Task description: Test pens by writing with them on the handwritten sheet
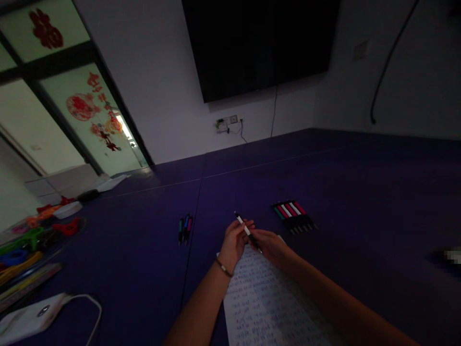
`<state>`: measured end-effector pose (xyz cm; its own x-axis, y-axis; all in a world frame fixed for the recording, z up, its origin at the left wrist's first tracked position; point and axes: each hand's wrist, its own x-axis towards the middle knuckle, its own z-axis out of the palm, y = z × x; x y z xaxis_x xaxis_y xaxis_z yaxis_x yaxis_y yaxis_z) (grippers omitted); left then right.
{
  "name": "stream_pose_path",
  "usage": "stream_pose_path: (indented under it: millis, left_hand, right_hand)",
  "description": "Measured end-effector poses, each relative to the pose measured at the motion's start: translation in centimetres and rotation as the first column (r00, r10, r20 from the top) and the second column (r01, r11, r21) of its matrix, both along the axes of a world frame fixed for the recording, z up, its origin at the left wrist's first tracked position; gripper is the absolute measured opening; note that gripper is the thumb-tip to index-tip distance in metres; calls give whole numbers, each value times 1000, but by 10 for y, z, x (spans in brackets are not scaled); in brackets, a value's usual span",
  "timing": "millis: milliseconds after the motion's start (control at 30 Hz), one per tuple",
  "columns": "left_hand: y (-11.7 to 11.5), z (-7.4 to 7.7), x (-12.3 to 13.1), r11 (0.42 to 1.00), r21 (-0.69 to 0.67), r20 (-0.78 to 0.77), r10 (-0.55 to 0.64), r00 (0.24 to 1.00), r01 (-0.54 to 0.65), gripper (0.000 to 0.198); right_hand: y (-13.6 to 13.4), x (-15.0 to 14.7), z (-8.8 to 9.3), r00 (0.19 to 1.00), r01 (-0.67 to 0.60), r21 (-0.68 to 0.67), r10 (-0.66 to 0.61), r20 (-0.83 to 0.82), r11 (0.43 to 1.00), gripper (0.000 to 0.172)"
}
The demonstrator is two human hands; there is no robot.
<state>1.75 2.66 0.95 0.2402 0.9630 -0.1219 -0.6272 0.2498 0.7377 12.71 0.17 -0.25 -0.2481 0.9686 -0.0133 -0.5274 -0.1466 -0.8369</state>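
Note:
A white pen with black ends (245,228) is held tilted between both hands above the top of a handwritten sheet (259,302). My left hand (235,241), with a band on its wrist, pinches the pen's upper part. My right hand (269,244) has its fingers closed at the pen's lower black part. To the right, a row of several pens (293,215) in green, pink and white lies on the purple table (140,259). A small group of pens (185,229) in green, blue and pink lies to the left.
Scissors and other coloured items (32,240) crowd the far left. Below them lies a white device (34,317) with a cable. A dark screen (262,43) hangs on the wall behind the table. A partly blurred object (452,255) sits at the right edge.

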Motion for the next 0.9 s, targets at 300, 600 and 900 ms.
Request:
stream_pose_path:
  millis: [300, 600, 900]
  left_hand:
    - [-1, 1, -1, 999, -16, -20, -45, 999, 45, 29]
    - [-2, 1, 0, 1000, 9, 9, -22, 1000, 22, 25]
    - [0, 0, 0, 998, 31, -11, -53, 999, 53, 26]
  right_hand:
    - [-1, 3, -2, 994, -52, -19, 50, -93, 998, 26]
    - [-2, 4, -2, 998, -30, 7, 30, -61, 1000, 24]
    - [1, 3, -6, 997, -21, 30, 23, -71, 999, 21]
